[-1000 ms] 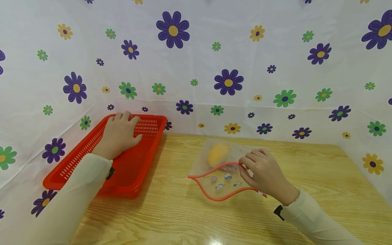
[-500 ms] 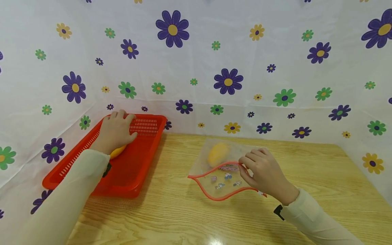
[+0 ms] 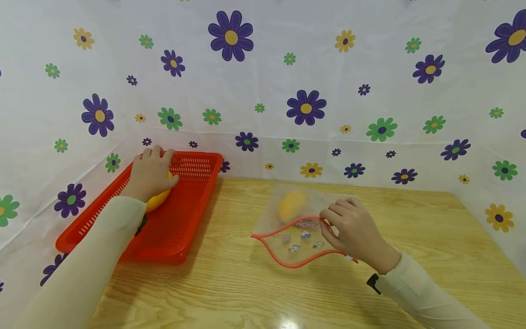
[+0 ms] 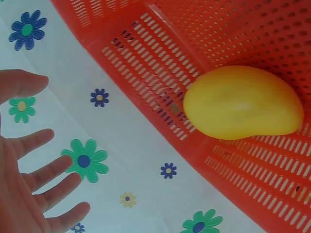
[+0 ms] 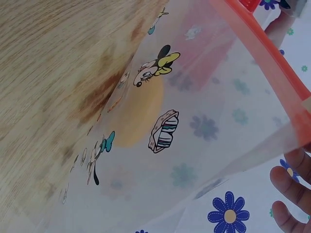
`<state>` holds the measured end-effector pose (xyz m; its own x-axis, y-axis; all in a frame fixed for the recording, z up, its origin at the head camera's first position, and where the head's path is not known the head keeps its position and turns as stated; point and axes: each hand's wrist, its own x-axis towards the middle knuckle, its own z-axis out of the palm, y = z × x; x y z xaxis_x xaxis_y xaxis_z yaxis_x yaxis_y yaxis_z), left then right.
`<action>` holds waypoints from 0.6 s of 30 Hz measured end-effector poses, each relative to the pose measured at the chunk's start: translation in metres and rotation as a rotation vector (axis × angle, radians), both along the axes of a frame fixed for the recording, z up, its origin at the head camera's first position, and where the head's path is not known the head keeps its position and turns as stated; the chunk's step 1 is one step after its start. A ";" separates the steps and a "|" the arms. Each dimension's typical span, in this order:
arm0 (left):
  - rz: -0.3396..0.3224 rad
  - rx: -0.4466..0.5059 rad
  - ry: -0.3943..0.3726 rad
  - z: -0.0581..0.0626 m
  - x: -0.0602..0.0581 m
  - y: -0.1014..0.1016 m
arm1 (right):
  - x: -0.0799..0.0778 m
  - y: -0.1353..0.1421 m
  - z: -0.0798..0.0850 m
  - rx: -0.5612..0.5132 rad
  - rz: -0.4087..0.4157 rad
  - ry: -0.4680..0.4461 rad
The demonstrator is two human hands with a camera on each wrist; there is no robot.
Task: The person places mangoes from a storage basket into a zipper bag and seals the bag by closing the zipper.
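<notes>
Flowered backdrop [image 3: 263,68]; left hand [image 3: 151,176] palm down, spread, empty above red basket [image 3: 186,210]; right hand [image 3: 351,233] pinches zip bag [image 3: 296,242].

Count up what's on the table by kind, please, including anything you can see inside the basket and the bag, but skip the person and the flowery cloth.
Red basket: 1
Zip bag: 1
Mango-shaped things: 2, one yellow mango in the basket and one paler-looking mango in the bag
Total visible: 4
</notes>
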<state>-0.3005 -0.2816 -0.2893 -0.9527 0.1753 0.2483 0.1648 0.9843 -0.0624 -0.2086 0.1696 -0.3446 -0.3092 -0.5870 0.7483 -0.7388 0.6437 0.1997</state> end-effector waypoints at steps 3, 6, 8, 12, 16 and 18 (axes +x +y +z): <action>0.000 0.003 0.010 -0.002 -0.004 -0.003 | 0.000 0.000 0.001 0.000 0.000 0.003; 0.000 0.008 0.015 -0.005 -0.007 -0.006 | 0.000 -0.001 0.001 -0.001 0.000 0.005; 0.004 0.010 0.016 -0.007 -0.009 -0.008 | -0.001 -0.001 0.001 0.001 -0.002 0.007; 0.012 0.025 0.019 -0.013 -0.013 -0.012 | -0.001 -0.001 0.000 0.005 -0.002 0.007; 0.028 0.042 0.014 -0.019 -0.016 -0.016 | -0.001 -0.001 0.000 0.006 0.001 0.006; 0.039 0.042 0.009 -0.022 -0.018 -0.017 | -0.001 -0.001 -0.001 0.005 0.003 0.008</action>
<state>-0.3182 -0.2991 -0.3114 -0.9563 0.1271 0.2632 0.1257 0.9918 -0.0222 -0.2095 0.1682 -0.3452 -0.3017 -0.5918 0.7475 -0.7389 0.6406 0.2090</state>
